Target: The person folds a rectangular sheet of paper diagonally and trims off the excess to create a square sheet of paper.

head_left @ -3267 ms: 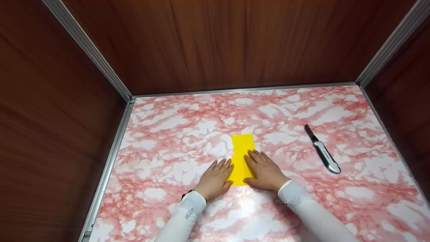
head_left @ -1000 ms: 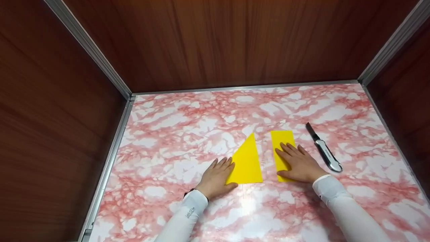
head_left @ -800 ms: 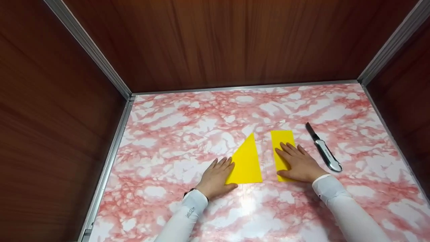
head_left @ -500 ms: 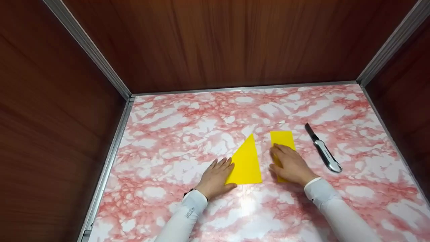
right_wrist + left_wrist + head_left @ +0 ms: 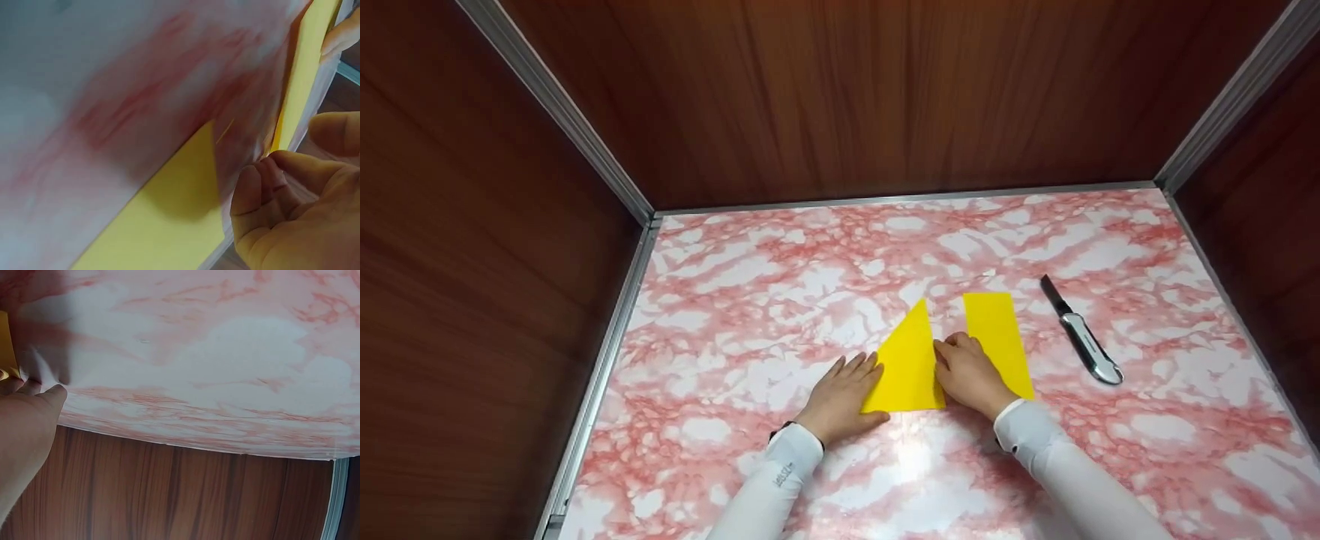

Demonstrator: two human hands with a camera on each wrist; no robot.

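A yellow paper piece (image 5: 910, 364) with a slanted left side lies flat at the middle of the table. My left hand (image 5: 844, 399) rests along its left edge, fingers straight. At its right edge my right hand (image 5: 969, 373) has curled fingertips, and the right wrist view shows that edge slightly raised at the index fingertip (image 5: 277, 156), with the thumb apart from it. A narrower yellow paper strip (image 5: 997, 330) lies to the right, partly behind the right hand. In the left wrist view only a corner of yellow paper (image 5: 7, 346) shows beside the left fingers.
A utility knife (image 5: 1086, 349) with its blade out lies right of the strip, blade pointing to the back. Brown wood-grain panels (image 5: 855, 105) with metal trim enclose the back and both sides of the red-and-white marbled table (image 5: 735, 300).
The right hand slid the strip off to the right, apart from the other piece. It then left the strip and moved left to that piece's right edge. The left hand stayed in place.
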